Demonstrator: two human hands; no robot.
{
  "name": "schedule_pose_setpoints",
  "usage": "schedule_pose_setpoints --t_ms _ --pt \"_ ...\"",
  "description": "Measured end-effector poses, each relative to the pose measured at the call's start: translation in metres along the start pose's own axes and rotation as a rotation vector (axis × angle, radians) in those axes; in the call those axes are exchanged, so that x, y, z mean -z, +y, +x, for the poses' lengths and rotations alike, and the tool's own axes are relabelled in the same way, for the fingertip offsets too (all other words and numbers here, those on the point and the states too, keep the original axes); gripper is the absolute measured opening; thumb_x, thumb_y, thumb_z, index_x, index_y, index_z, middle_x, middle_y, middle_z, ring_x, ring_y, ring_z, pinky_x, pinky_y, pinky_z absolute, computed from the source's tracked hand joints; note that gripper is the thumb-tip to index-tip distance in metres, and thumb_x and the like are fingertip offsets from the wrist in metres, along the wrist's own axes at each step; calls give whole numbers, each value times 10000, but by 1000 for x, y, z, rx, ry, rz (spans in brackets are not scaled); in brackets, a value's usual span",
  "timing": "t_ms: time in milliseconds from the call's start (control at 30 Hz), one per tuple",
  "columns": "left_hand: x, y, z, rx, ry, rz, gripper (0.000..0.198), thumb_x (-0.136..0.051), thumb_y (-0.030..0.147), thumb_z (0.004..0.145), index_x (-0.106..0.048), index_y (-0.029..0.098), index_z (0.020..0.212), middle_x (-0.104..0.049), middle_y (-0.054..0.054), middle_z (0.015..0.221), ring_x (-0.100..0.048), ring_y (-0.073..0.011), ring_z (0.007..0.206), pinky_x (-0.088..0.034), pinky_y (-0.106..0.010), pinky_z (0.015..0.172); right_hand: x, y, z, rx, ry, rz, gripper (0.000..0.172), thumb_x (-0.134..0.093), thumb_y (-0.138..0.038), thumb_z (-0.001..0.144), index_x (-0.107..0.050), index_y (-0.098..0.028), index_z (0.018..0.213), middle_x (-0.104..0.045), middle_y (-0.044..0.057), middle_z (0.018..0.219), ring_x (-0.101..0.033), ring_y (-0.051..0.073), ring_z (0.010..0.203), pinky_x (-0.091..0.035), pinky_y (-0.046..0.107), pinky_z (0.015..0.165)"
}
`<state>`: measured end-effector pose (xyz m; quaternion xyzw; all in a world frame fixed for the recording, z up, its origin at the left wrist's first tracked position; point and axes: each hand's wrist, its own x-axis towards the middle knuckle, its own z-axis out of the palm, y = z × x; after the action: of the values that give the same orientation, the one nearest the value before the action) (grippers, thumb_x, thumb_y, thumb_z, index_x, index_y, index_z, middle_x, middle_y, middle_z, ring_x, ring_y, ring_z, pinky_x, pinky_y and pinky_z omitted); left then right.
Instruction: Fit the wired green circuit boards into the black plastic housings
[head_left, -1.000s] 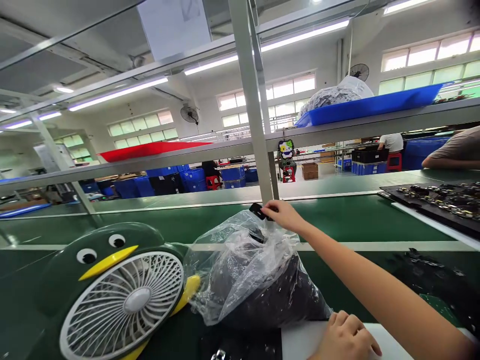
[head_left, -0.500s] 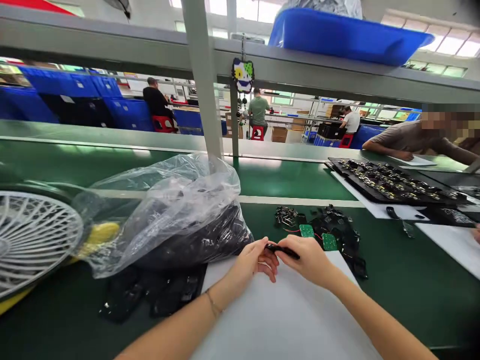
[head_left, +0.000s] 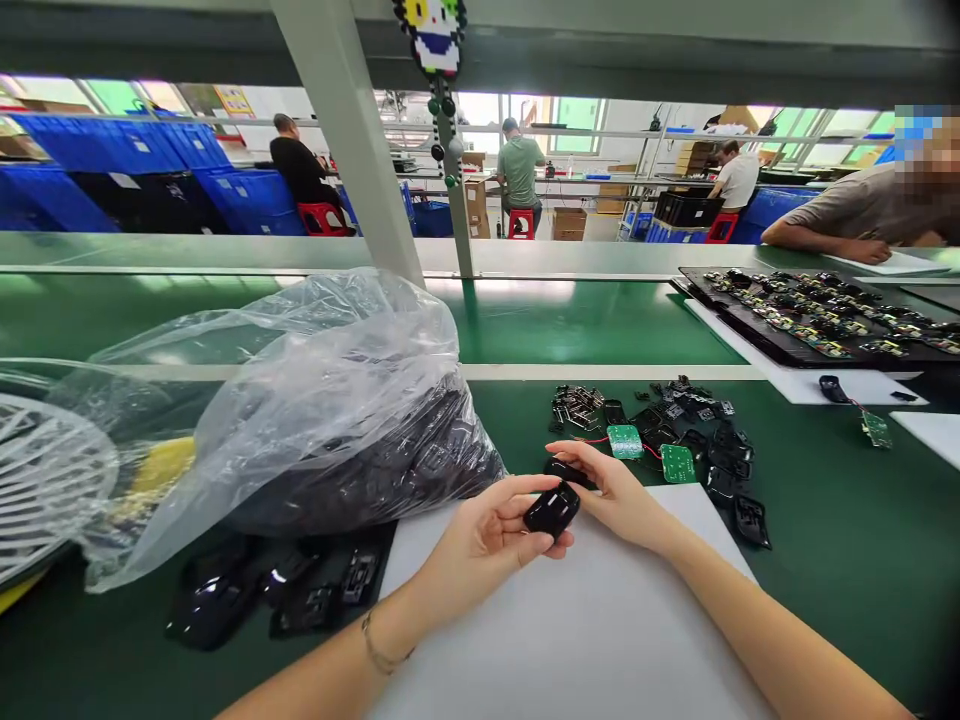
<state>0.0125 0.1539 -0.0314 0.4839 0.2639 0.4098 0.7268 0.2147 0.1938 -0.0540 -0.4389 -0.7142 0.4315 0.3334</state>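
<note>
Between the fingers and thumb of my left hand [head_left: 487, 535] is a small glossy black plastic housing [head_left: 553, 510], tilted, with small slots in its face. Just behind it, my right hand [head_left: 611, 490] pinches another black plastic piece [head_left: 568, 472], partly hidden by the fingers. Both hands are over a white sheet [head_left: 592, 620]. Beyond the right hand lie a green circuit board [head_left: 625, 441] with red wire, a second green board [head_left: 678, 463], a pile of small metal pins [head_left: 577, 407] and a heap of black plastic parts [head_left: 724, 450].
A clear plastic bag [head_left: 360, 400] full of black parts stands at left, with black housings [head_left: 214, 600] before it. A white basket [head_left: 45, 480] sits far left. At right, a black tray [head_left: 817, 340] carries several boards. A grey post [head_left: 352, 140] rises behind; a person [head_left: 847, 215] sits across.
The left hand has turned and now shows the black housing's slotted face. Black pieces now show separately in the two hands. The camera view has tilted downward.
</note>
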Motion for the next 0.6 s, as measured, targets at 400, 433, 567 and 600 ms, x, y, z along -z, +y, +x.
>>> schedule_pose_setpoints --t_ms 400,433,567,600 --pt "-1 7 -6 51 -14 -85 436 -732 69 760 -651 255 1146 -739 -27 941 -715 -142 828 -561 -214 771 -5 7 5 148 42 -333 285 -461 -173 903 -584 -225 1154 -636 69 1108 -558 207 1075 -479 418 942" --pt "-1 7 -7 46 -21 -83 440 -722 54 763 -651 259 1145 -739 -24 942 -713 -138 829 -560 -214 776 -6 8 5 152 38 -340 286 -462 -171 905 -579 -230 1160 -635 66 1107 -557 206 1076 -476 420 947" --pt "-1 9 -8 9 -45 -73 459 -686 7 772 -646 274 1144 -739 -10 933 -709 -125 835 -557 -215 791 -7 10 6 200 67 -365 282 -475 -167 900 -582 -242 1151 -617 70 1139 -538 217 1112 -456 437 968" --pt "-2 9 -8 2 -44 -70 461 -679 2 774 -645 275 1144 -739 -7 929 -708 -123 834 -557 -214 790 -7 10 7 222 95 -370 272 -479 -173 899 -592 -241 1137 -604 77 1165 -523 224 1133 -444 445 978"
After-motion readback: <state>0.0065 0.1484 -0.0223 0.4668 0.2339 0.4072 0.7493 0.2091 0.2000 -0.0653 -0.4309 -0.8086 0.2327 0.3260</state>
